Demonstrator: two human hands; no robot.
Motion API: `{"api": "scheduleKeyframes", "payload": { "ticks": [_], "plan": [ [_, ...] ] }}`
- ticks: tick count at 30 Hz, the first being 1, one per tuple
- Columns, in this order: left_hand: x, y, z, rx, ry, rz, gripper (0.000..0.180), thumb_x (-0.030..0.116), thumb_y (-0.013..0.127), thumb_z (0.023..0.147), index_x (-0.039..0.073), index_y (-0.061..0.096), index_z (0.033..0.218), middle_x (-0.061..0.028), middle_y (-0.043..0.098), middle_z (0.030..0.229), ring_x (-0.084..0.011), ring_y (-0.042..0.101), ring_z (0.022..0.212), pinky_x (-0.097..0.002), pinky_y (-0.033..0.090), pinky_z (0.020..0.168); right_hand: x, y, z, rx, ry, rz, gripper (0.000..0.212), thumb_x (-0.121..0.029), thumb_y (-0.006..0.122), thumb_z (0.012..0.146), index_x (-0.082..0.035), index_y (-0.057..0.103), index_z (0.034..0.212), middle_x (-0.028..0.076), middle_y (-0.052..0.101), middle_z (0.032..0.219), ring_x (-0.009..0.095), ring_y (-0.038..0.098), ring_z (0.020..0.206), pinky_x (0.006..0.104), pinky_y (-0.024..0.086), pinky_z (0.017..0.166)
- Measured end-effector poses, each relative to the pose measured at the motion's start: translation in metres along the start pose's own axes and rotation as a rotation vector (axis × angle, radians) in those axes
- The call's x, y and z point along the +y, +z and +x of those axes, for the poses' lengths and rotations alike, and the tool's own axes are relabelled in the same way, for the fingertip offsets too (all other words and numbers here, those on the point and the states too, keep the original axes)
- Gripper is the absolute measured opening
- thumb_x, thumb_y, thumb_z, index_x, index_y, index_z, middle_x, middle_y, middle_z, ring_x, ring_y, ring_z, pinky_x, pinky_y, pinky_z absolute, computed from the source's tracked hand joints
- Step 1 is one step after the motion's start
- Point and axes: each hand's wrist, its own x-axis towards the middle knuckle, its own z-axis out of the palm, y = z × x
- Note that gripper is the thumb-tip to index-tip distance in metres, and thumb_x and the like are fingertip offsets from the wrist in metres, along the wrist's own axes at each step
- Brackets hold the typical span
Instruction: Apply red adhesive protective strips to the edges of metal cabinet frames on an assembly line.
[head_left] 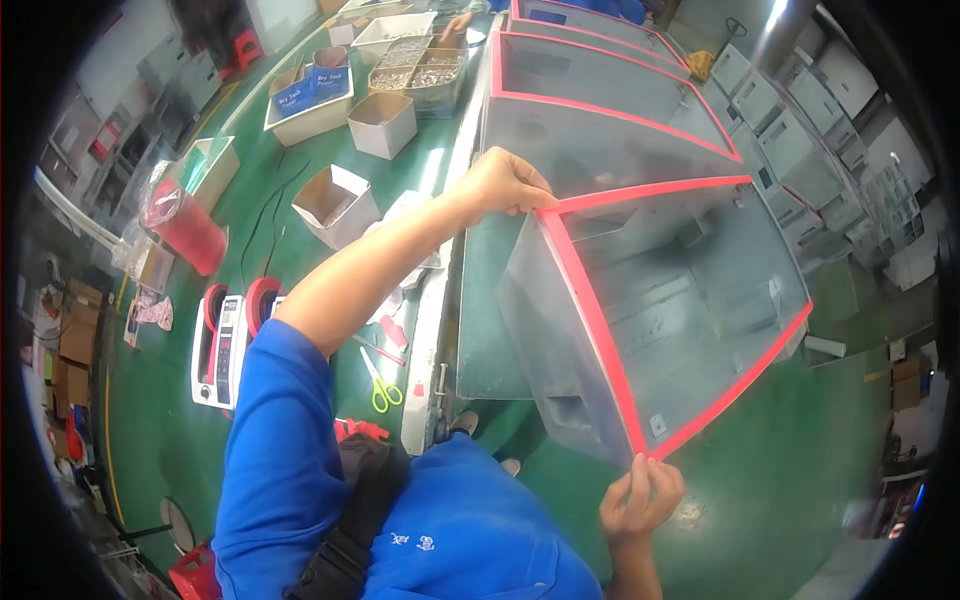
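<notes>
A grey metal box-shaped housing (570, 340) stands tilted in front of me, its open side facing up. Red tape (597, 318) runs along its left rim, and more red tape lines the other three edges. At the far left corner my left hand (505, 183) is closed, fingertips pinching the end of the tape. My right hand (640, 497) pinches the tape's other end at the near corner, thumb and fingers pressed together. Whether the strip between them is stuck fully down is hard to tell.
More grey housings (600, 125) with red-taped rims line up beyond. On the green bench at left are a tape dispenser (230, 345), green-handled scissors (384, 388), a red roll (185, 228), cartons (335, 205) and bins of small metal parts (425, 75).
</notes>
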Motion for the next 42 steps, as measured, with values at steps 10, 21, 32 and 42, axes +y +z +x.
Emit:
{"api": "scheduleKeyframes", "payload": {
  "ticks": [10,21,32,42],
  "plan": [
    [-0.004,-0.004,0.005,-0.099,0.036,0.04,0.017,0.021,0.07,0.071,0.006,0.065,0.075,-0.0011,0.059,0.066,-0.0089,0.05,0.057,-0.0233,0.04,0.05,-0.002,0.0,0.0,-0.001,0.012,0.017,0.024,0.005,0.05,0.07,0.008,0.058,0.092,0.016,0.05,0.092,0.029,0.05,0.081,0.0376,0.045,0.066],
    [0.002,-0.006,0.006,-0.137,-0.107,0.024,0.016,0.018,0.072,0.068,0.005,0.065,0.074,-0.0025,0.059,0.067,-0.0107,0.05,0.06,-0.0243,0.041,0.054,-0.003,0.002,-0.003,0.019,0.037,0.026,0.026,0.005,0.049,0.069,0.007,0.058,0.093,0.015,0.049,0.093,0.029,0.048,0.082,0.0377,0.044,0.066],
    [-0.015,-0.005,0.014,-0.158,-0.038,-0.105,0.015,0.016,0.072,0.067,0.004,0.066,0.073,-0.0031,0.059,0.066,-0.0107,0.05,0.06,-0.0237,0.041,0.054,-0.004,0.002,-0.003,-0.004,0.051,0.041,0.026,0.004,0.049,0.07,0.006,0.058,0.095,0.014,0.048,0.094,0.029,0.048,0.083,0.0381,0.044,0.068],
    [-0.01,-0.005,0.009,-0.129,-0.016,-0.042,0.018,0.019,0.073,0.067,0.005,0.067,0.075,-0.0029,0.061,0.066,-0.0101,0.051,0.059,-0.0235,0.041,0.052,-0.004,0.002,-0.003,-0.001,0.056,0.038,0.026,0.005,0.049,0.07,0.006,0.058,0.095,0.014,0.048,0.094,0.029,0.048,0.083,0.0375,0.044,0.068]
  ]
}}
